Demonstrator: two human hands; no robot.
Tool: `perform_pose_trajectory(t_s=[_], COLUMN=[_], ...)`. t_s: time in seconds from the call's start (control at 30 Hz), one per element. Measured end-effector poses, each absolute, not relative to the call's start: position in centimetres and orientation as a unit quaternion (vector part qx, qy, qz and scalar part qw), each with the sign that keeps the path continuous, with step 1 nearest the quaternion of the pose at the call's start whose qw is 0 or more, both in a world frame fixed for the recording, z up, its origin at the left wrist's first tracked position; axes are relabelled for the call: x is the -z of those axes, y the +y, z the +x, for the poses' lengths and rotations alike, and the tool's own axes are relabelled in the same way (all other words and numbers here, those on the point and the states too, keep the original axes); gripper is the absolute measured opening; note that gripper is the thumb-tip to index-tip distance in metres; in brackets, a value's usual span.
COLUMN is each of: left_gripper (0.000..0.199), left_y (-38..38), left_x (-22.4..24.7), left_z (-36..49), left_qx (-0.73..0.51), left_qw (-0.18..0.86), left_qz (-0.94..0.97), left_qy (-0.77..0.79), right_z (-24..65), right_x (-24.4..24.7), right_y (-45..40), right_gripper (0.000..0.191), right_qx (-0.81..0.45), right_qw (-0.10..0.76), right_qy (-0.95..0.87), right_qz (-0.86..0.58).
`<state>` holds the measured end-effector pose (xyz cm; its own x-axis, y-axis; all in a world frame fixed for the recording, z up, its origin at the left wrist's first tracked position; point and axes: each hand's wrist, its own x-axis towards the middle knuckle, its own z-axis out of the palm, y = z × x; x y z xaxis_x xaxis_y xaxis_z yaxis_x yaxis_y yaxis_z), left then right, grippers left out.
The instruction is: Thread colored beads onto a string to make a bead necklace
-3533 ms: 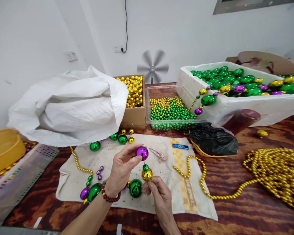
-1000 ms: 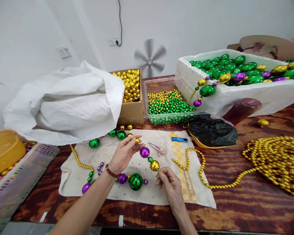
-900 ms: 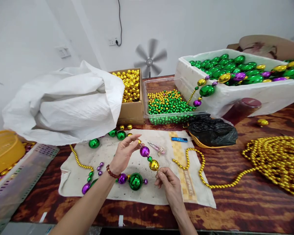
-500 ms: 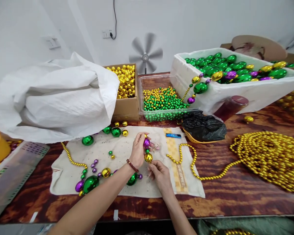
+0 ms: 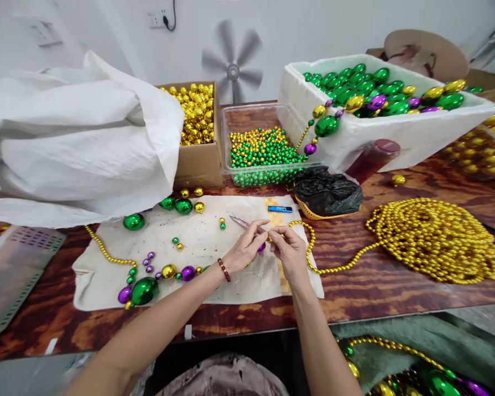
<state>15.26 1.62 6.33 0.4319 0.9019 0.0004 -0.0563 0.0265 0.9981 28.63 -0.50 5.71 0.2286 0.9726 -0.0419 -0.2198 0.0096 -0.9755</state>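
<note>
Over the pale cloth (image 5: 119, 236) my two hands meet, fingertips almost touching. My left hand (image 5: 245, 248), wearing a brown bead bracelet, is closed on a bead string with a purple bead (image 5: 261, 247) showing beneath the fingers. Pointed metal blades (image 5: 238, 221) stick out beyond this hand; their handle is hidden. My right hand (image 5: 289, 250) pinches the end of a gold bead chain (image 5: 312, 250), which trails right to a heap. Left of my hands lie a large green bead (image 5: 144, 291), a purple ball (image 5: 188, 273) and a gold ball (image 5: 169, 271) in a line.
Behind the cloth stand a cardboard box (image 5: 198, 165) of gold beads, a clear tub (image 5: 251, 113) of small beads and a white foam box (image 5: 416, 137). A blue object (image 5: 279, 209), a black bag (image 5: 330, 192) and the gold chain heap (image 5: 433, 242) lie rightward. A fan (image 5: 232, 71) spins behind.
My hands have come together and shifted right. The gold chain's end has gone from the cloth into my right hand. Two small beads now lie near the blades. The view has tilted down.
</note>
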Motion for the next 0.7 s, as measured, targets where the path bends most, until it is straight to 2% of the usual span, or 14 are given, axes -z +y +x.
perform_pose_trajectory(t_s=[0.2, 0.3, 0.37, 0.47, 0.57, 0.7], left_gripper=[0.039, 0.033, 0.028, 0.027, 0.028, 0.028], left_y=[1.4, 1.4, 1.6, 1.8, 2.2, 2.6], left_x=[-6.7, -6.6, -6.2, -5.7, -5.6, -5.8], left_z=[15.2, 15.0, 14.8, 14.5, 14.4, 14.4], left_qx=[-0.383, -0.371, -0.346, -0.301, -0.260, -0.231], left_qw=[0.616, 0.600, 0.590, 0.603, 0.638, 0.655], left_qz=[0.581, 0.606, 0.631, 0.642, 0.626, 0.617], left_qy=[0.369, 0.367, 0.367, 0.366, 0.365, 0.369], right_z=[28.2, 28.5, 29.4, 31.3, 32.2, 30.8], right_x=[-5.5, -5.8, -6.1, -6.4, -6.2, -4.9], right_y=[-1.3, -1.0, -0.6, 0.3, 0.5, -0.8], right_gripper=[0.025, 0.023, 0.021, 0.028, 0.037, 0.033], right_qx=[-0.465, -0.413, -0.379, -0.358, -0.432, -0.545], right_qw=[0.596, 0.592, 0.622, 0.712, 0.731, 0.643], right_qy=[-0.420, -0.444, -0.407, -0.283, -0.234, -0.303], right_qz=[-0.502, -0.530, -0.551, -0.534, -0.474, -0.445])
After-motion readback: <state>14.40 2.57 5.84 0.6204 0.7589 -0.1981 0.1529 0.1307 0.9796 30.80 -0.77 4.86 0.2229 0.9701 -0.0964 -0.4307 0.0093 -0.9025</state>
